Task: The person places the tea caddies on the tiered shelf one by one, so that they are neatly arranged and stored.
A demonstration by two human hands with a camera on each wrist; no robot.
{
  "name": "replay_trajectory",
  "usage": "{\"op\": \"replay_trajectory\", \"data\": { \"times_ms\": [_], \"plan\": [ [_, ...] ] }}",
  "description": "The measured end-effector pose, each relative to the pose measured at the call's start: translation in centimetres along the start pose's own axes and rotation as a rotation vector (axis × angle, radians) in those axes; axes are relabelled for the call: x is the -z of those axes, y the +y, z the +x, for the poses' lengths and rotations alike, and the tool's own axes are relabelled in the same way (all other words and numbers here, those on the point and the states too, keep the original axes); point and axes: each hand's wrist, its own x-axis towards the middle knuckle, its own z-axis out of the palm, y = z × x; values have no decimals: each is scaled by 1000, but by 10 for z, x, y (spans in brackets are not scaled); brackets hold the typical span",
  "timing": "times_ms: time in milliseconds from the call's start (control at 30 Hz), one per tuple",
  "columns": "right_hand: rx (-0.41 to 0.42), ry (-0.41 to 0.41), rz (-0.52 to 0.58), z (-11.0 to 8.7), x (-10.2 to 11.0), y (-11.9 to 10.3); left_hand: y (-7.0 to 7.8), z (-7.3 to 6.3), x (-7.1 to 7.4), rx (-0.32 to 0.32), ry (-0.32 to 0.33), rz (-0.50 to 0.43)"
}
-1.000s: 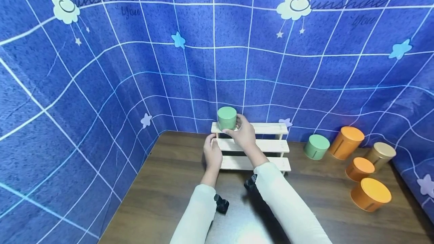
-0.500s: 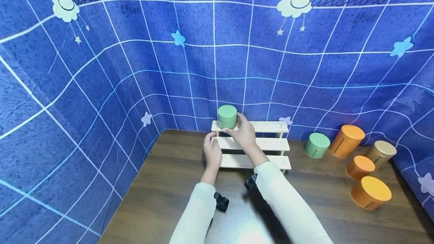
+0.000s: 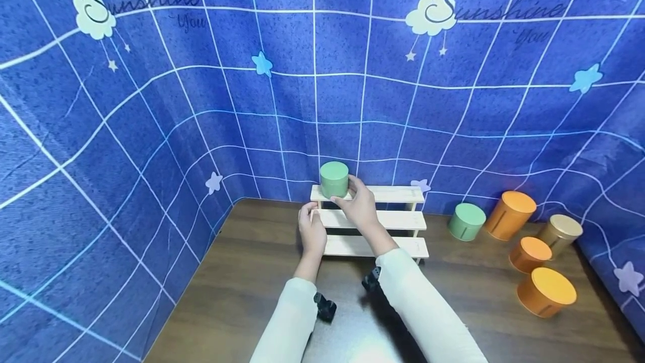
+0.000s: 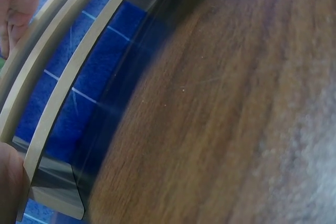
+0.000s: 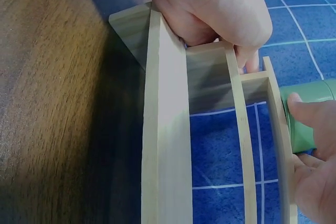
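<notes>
A three-step wooden display rack (image 3: 398, 219) stands on the table against the curtain. At the left end of its top step sits a round green canister (image 3: 334, 179), upright. My right hand (image 3: 361, 206) holds that canister from its right side, thumb in front and fingers behind. In the right wrist view, thumb and fingers lie on the canister (image 5: 305, 124) beside the top board. My left hand (image 3: 312, 231) grips the rack's left side panel; the right wrist view shows this hand (image 5: 215, 6) wrapped over the panel. The left wrist view catches the rack's slats (image 4: 65, 80) edge-on.
To the right on the brown table (image 3: 242, 273) stand a second green canister (image 3: 467, 223), a tall orange one (image 3: 511, 216), a gold one (image 3: 560, 234), a small orange one (image 3: 530, 255) and a wide orange one (image 3: 546, 293). A blue curtain (image 3: 227, 99) hangs behind and at left.
The head view has shifted slightly. Both hands, the green canister and the rack keep the same places relative to one another.
</notes>
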Motion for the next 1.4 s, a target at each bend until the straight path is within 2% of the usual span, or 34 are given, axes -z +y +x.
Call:
{"op": "replay_trajectory", "data": {
  "times_ms": [400,667,800,933,1100,1233,1400],
  "plan": [
    [37,24,-25,-1,-3,1,-1,0,-1,-20,1,2],
    [5,21,92,-3,2,4,0,-1,-1,-53,18,26],
    [44,30,157,-9,8,10,-1,-3,-2,-52,23,36],
    [107,42,186,-18,17,13,0,-3,-2,-30,11,6],
    [120,68,208,-33,33,17,0,-2,-1,-7,15,-3],
    [111,80,185,-43,50,21,1,-1,-1,0,21,-2],
    [49,111,126,-55,76,22,4,-3,-1,17,12,-6]
  ]
}}
